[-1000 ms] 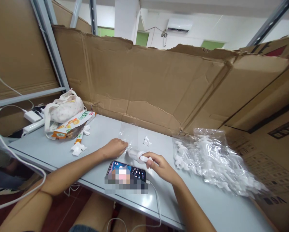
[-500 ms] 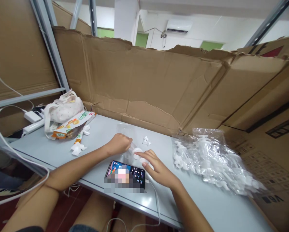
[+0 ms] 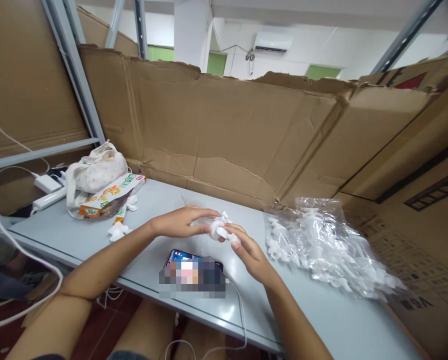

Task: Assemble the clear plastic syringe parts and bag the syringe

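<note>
Above the middle of the table, my left hand [image 3: 181, 222] is curved around a clear ribbed plastic piece with a white round collar [image 3: 215, 230]. Its thumb lies along the near side, and part of the clear body is hidden under the fingers. My right hand [image 3: 248, 252] is closed on a small white plastic part [image 3: 229, 236] at the collar end. Whether that part is joined to the collar I cannot tell. A phone [image 3: 192, 270] lies just below both hands, its screen lit and partly blurred out.
To the right lies a clear bag [image 3: 321, 245] of white plastic parts. At the left are a white cloth bag [image 3: 100, 172], an opened snack packet [image 3: 113, 195] and a loose white part [image 3: 118, 231]. Cardboard [image 3: 209, 130] walls the back. A white cable [image 3: 242, 310] runs from the phone.
My left hand has opened from a fist and wrapped around the clear ribbed piece. My right hand has gone from resting fingers on its white end to gripping a white part there.
</note>
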The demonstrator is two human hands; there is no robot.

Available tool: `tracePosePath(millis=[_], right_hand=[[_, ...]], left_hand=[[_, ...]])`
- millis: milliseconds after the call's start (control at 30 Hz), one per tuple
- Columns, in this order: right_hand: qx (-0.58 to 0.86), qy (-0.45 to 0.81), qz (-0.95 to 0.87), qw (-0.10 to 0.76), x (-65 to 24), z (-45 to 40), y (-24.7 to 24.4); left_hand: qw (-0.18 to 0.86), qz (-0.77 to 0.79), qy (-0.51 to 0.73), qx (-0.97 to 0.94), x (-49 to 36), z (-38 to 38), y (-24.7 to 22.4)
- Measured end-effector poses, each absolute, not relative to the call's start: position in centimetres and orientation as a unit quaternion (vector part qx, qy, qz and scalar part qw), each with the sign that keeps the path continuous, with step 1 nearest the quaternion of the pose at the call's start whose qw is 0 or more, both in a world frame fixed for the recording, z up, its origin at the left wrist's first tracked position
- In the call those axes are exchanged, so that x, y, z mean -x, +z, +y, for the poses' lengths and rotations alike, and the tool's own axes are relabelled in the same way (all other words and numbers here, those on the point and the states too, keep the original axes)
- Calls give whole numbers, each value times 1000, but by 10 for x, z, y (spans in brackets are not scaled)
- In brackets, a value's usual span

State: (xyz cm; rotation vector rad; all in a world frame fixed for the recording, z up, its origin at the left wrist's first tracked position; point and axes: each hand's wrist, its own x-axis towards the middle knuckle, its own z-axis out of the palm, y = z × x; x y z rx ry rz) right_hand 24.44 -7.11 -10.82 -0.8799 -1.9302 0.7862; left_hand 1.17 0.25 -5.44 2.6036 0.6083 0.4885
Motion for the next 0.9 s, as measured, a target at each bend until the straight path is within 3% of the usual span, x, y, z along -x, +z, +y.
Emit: tracePosePath(millis=[167, 300, 733, 900], right_hand=[[346, 365, -721, 476, -249, -73, -101], [330, 398, -682, 517, -250, -72, -96], [326, 412, -666, 530, -255, -71, -66], [317, 342, -729, 501, -251, -79, -39]], left_hand=[[252, 137, 190, -939, -4, -9, -43], [245, 113, 285, -920, -11, -16, -42], [238, 131, 474, -838, -32, -31, -28], [267, 112, 510, -810, -37, -37, -17]])
